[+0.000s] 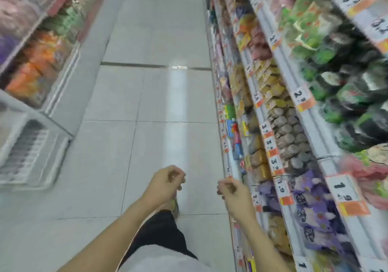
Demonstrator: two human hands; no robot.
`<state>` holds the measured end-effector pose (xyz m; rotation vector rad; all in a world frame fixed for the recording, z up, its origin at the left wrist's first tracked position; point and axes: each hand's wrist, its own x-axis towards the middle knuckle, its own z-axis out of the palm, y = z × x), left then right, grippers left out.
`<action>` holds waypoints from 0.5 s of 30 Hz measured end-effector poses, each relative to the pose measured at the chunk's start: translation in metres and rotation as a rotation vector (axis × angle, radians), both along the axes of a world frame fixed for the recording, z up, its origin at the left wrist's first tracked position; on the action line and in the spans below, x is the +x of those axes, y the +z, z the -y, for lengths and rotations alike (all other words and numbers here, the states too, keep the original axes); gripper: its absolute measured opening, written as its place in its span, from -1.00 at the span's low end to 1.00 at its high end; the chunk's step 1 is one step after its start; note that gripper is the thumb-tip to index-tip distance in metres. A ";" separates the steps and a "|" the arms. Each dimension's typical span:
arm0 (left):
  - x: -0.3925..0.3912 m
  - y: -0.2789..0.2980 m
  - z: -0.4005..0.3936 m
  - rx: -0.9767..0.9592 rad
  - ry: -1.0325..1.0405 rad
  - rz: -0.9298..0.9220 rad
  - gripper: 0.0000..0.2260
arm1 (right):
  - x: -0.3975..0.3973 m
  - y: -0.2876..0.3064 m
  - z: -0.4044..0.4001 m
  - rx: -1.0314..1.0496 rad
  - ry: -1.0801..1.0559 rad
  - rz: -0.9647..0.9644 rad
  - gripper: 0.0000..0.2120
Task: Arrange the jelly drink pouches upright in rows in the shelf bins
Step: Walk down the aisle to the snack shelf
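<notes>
Landmark for all positions: the pale tiled aisle floor [155, 95], running up the middle of the view. The whole frame is motion-blurred.

Left of the floor: a shelving run [35, 47] carrying blurred orange, green and purple packets behind clear fronts. Nearer the camera on the same side, a white slotted crate [29, 156] sits at the floor's left edge.

Over the near end of the floor: the left hand [167, 180] is raised with bare forearm, its fingers curled loosely inward toward the palm; nothing can be seen in it. Below it, a dark trouser leg [159, 236] and a shoe [174, 205] stand on the tiles.

Just to the right, near the floor's right edge, the right hand [232, 189] is held up likewise, fingers loosely curled, holding nothing visible.

Right of the floor: tiered shelves [294, 108] with white rails and orange-and-white price tags [347, 196]. Stock shows as blurred packets: green and dark ones on the upper tier, yellow and brown in the middle, purple nearest the right hand.

Jelly drink pouches: none can be identified with confidence among the blurred stock; their location and appearance cannot be told. Neither hand touches any shelf item.
</notes>
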<state>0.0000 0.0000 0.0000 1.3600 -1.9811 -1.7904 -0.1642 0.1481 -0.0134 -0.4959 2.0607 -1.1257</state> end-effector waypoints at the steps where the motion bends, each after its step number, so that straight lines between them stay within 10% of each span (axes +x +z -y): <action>1: 0.000 -0.006 0.015 -0.010 0.012 -0.001 -0.87 | -0.007 -0.005 0.027 -0.034 0.019 0.002 -0.87; 15: -0.100 -0.018 0.354 0.037 -0.026 0.170 -0.86 | -0.147 0.017 0.381 0.138 0.401 0.022 -0.91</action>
